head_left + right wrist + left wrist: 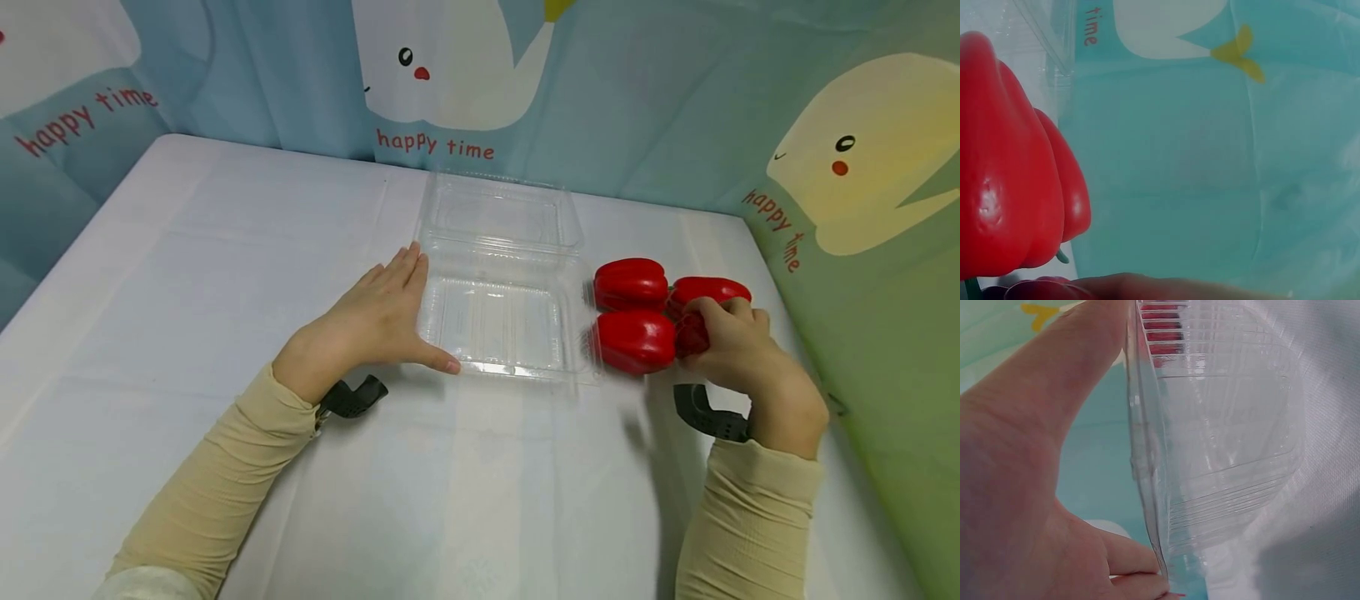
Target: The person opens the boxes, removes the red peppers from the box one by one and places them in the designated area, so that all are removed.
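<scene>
My left hand (371, 325) lies along the left side of a clear plastic clamshell container (498, 367), fingers straight and thumb spread to its near edge. In the left wrist view, thumb and fingertips meet the container's rim (1142, 456). To the right of the container lie three red bell peppers, one nearest (636, 342), one behind it (630, 283) and one at the right (712, 289). There my right hand (738, 346) pinches a smaller dark red, rounded thing (690, 335), mostly hidden by the fingers; its kind I cannot tell.
The container's lid (498, 212) is folded back toward the rear curtain (637, 125). A white cloth (465, 500) covers the table. Dark curved wrist mounts (708, 412) sit at both wrists. A curtain with whale prints encloses the table's back and sides.
</scene>
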Demonstrator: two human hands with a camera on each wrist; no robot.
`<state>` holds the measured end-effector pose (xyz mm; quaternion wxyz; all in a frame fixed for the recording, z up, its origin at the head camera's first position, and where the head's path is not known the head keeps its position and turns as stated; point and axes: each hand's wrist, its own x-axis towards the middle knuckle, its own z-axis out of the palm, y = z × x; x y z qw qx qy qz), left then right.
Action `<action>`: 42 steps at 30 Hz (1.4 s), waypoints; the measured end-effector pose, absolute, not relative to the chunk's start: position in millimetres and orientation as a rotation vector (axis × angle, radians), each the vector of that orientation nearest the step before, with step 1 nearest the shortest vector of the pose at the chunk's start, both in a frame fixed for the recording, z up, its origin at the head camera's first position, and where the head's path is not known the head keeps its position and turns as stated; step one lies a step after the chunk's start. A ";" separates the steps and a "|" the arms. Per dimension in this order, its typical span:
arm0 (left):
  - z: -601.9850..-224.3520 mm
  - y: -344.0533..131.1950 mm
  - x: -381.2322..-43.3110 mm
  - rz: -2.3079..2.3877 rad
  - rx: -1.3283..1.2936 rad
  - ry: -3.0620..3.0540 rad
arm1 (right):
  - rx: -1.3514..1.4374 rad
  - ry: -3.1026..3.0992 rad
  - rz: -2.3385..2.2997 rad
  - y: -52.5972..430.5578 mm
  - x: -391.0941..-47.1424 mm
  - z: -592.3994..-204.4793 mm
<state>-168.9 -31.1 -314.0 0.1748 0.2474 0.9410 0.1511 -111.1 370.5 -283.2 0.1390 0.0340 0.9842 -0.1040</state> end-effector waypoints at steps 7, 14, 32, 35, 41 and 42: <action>-312.7 -30.0 -169.3 0.423 0.703 2.667 | 0.132 2.757 -0.279 373.9 -112.6 -285.7; -310.7 -28.7 -168.1 0.434 0.709 2.664 | 0.138 2.709 -0.261 374.5 -111.0 -284.4; -312.3 -29.3 -165.1 0.473 0.728 2.632 | 0.059 2.937 -0.317 358.4 -89.9 -266.9; -312.7 -32.4 -166.2 0.496 0.737 2.617 | -0.017 3.047 -0.403 340.5 -89.2 -261.9; -306.4 -39.9 -171.9 0.548 0.784 2.694 | -0.154 3.189 -0.595 300.4 -100.2 -260.0; -304.5 -41.2 -172.5 0.548 0.792 2.731 | -0.177 3.206 -0.608 294.7 -103.1 -261.7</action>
